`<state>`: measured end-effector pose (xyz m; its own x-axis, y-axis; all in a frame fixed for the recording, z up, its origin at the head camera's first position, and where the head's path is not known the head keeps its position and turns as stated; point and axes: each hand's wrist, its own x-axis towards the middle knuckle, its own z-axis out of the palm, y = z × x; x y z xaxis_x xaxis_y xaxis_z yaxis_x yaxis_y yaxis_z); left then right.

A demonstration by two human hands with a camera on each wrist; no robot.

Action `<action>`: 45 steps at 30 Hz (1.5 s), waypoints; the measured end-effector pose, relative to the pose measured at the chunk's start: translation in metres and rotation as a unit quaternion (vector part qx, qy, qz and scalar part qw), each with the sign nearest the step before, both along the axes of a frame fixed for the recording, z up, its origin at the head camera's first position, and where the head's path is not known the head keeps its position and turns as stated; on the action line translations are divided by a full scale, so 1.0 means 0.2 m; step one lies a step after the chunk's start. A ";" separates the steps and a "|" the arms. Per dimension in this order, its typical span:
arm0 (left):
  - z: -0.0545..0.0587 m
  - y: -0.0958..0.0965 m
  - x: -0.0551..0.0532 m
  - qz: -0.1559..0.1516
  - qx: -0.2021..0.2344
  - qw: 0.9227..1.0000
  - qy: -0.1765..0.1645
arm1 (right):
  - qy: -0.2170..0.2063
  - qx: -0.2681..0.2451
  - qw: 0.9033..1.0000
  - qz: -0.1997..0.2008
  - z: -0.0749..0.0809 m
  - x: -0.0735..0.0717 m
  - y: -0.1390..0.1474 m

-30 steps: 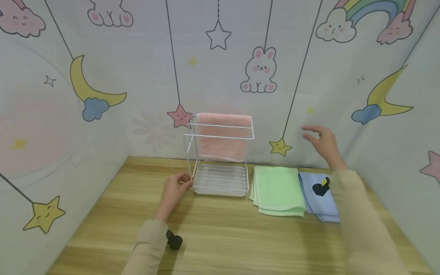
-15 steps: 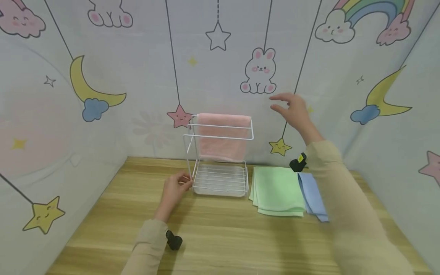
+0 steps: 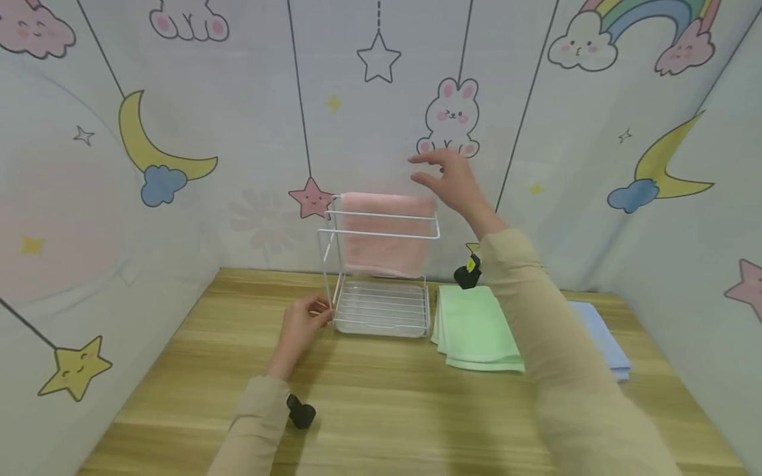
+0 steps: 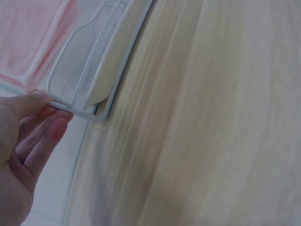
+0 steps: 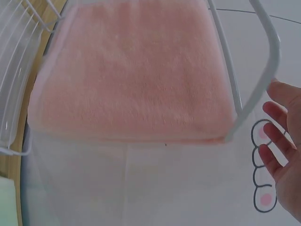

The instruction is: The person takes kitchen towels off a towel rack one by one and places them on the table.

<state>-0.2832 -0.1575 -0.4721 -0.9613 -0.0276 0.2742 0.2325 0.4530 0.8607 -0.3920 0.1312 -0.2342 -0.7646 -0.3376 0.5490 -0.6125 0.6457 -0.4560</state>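
Observation:
A white wire towel rack [image 3: 381, 235] stands against the back wall, a pink towel [image 3: 387, 254] draped over its rear bar and a clear tray [image 3: 381, 327] in its base. My left hand [image 3: 302, 327] is at the lower left of the rack; in the left wrist view, thumb and fingers pinch its wire frame [image 4: 82, 113]. Above the rack's upper right end hovers my right hand [image 3: 455, 182], thumb and index finger spread apart, nothing between them. In the right wrist view its fingers [image 5: 277, 136] lie beside the rack's bent top bar [image 5: 273, 52].
A folded green towel [image 3: 473, 330] lies on the wooden table [image 3: 369, 410] to the right of the rack. Farther right a folded blue towel [image 3: 601, 337] is partly hidden behind the right sleeve [image 3: 553, 330]. Patterned walls [image 3: 381, 132] enclose the table's back and sides.
My right hand has moved left and up from above the blue towel, then onward left to over the rack's right end. The left hand stays at the frame; rack and towels have not moved.

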 end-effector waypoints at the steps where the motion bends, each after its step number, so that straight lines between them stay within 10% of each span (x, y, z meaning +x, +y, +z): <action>1: 0.00 0.00 0.00 0.000 0.000 1.000 0.000 | 0.002 0.001 1.000 0.004 -0.01 0.00 -0.03; 18: 0.00 0.00 -0.01 0.003 -0.005 1.000 -0.010 | -0.047 0.052 0.996 0.060 -0.10 0.00 -0.22; 45: -0.01 -0.01 -0.01 0.001 -0.009 1.000 -0.009 | -0.034 0.115 0.992 -0.030 -0.11 0.00 -0.25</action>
